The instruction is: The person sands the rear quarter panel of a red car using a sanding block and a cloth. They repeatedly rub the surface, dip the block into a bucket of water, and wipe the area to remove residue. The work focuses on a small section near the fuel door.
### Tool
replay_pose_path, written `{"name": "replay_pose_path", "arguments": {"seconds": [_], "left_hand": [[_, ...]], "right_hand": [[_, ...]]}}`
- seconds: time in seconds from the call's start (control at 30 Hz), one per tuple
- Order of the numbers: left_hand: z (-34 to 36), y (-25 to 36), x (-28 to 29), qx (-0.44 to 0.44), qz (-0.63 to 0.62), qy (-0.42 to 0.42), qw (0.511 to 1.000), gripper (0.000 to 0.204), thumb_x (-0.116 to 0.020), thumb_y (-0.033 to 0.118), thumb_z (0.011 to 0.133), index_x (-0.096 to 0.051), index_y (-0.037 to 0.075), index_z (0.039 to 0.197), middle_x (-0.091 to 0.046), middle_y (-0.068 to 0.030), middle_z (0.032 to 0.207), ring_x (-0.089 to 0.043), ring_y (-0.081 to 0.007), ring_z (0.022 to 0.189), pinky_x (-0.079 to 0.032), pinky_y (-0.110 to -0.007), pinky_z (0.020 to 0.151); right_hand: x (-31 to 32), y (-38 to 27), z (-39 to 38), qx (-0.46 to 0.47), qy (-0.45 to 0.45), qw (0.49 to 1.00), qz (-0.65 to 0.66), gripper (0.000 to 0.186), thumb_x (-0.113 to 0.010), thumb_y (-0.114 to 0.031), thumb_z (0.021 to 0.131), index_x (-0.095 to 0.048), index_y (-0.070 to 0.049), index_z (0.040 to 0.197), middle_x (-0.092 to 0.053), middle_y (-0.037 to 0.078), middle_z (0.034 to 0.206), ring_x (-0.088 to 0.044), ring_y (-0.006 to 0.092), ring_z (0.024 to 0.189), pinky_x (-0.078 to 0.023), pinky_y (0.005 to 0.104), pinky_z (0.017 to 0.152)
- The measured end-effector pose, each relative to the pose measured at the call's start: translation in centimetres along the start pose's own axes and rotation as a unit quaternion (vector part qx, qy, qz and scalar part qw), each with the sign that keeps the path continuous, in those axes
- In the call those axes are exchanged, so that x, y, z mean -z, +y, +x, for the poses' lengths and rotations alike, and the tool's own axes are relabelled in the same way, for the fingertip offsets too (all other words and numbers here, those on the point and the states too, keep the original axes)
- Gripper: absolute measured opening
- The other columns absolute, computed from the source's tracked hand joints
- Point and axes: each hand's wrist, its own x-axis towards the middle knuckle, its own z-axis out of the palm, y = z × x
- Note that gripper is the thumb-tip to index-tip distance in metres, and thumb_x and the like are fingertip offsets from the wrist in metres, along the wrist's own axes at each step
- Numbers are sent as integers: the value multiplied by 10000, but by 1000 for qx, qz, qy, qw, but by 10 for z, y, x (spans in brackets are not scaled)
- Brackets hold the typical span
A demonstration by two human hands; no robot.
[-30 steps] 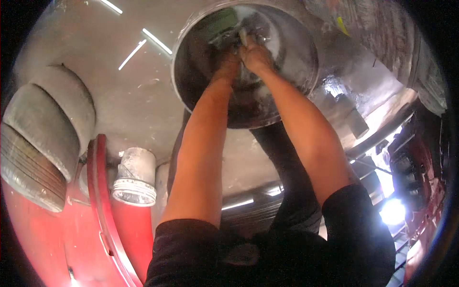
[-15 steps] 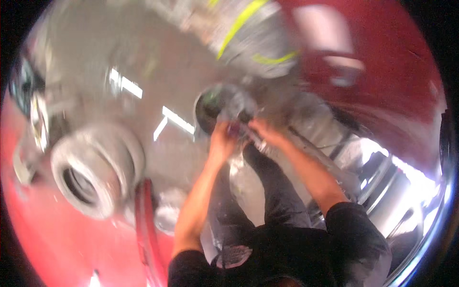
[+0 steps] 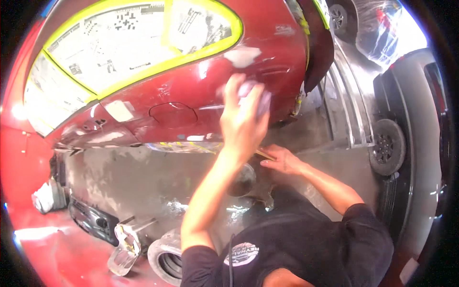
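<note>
A red car panel [image 3: 277, 60] with pale filler patches fills the top of the head view, beside a window [image 3: 114, 43] masked with printed paper and yellow tape. My left hand [image 3: 241, 117] is raised in front of the panel, fingers closed on a blurred pale-purple pad or cloth [image 3: 251, 93]; whether the pad touches the paint I cannot tell. Lower right, my right hand [image 3: 284, 162] holds a thin tan stick-like tool [image 3: 265, 154]. Below both hands a round container [image 3: 241, 184] rests on the floor, partly hidden by my arms.
Tires [image 3: 162, 256], a metal part [image 3: 119, 260] and a black panel [image 3: 91, 215] lie at lower left. At right stand a wheel [image 3: 387, 148] and a dark vehicle [image 3: 420, 95], with metal rails [image 3: 354, 100] nearby. Red bodywork [image 3: 38, 239] borders the left.
The view has swung from the floor and basin to the red car panel. My left hand has left the basin and risen with the pad; my right hand has moved out of it too.
</note>
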Motion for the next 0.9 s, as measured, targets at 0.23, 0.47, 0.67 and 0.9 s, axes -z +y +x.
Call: {"name": "replay_pose_path", "arguments": {"seconds": [0.23,0.47,0.67,0.9], "left_hand": [[59,-59,-88,-237,283,-80,926,562,-637,186,908,-622,100,1463,-560,-152,1509,-525,-431,1339,-382,-663,1190],[5,-120,7,-121,384,-55,914,580,-673,96,878,-625,102,1456,-543,-143,1533,-474,-424,1428,-389,-575,1165],[12,-131,50,-81,381,-38,920,542,-645,-1,882,-644,75,1418,-573,-155,1462,-546,-405,1342,-460,-536,1108],[17,-142,46,-131,321,-52,937,560,-742,109,882,-660,203,1428,-556,-138,1474,-547,-424,1338,-443,-593,1155]], "right_hand": [[83,-12,-24,115,50,965,-231,647,-705,-429,987,-555,-184,1566,-581,280,1426,-584,456,1269,-467,541,1089],[175,-47,-4,315,208,854,-359,717,-867,-205,773,-638,-184,1452,-572,266,1452,-586,424,1290,-463,562,1071],[220,-77,75,400,260,725,-498,499,-627,-165,925,-667,-155,1422,-585,244,1471,-590,375,1309,-458,562,1114],[208,-71,99,361,267,705,-549,509,-622,-158,936,-665,-162,1442,-560,189,1542,-576,338,1348,-433,565,1157]]}}
